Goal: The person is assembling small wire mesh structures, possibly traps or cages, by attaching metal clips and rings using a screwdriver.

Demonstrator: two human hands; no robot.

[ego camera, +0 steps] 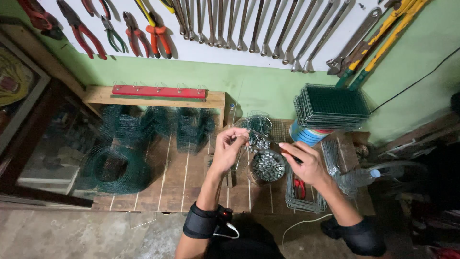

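My left hand pinches a thin wire over the round container of small metal clips; my right hand grips a red-handled tool. Judged early: green mesh panel stack untouched behind, one flat wire panel beneath my wrist

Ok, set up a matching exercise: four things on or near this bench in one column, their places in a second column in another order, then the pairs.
Things:
1. stack of green mesh panels
2. roll of green wire mesh
3. container of small metal pieces
4. red-handled pliers

Places:
A. left end of the bench
B. between the two hands
C. on the blue drum at the back right
D. on flat wire panels below the right hand

Pairs: 1-C, 2-A, 3-B, 4-D
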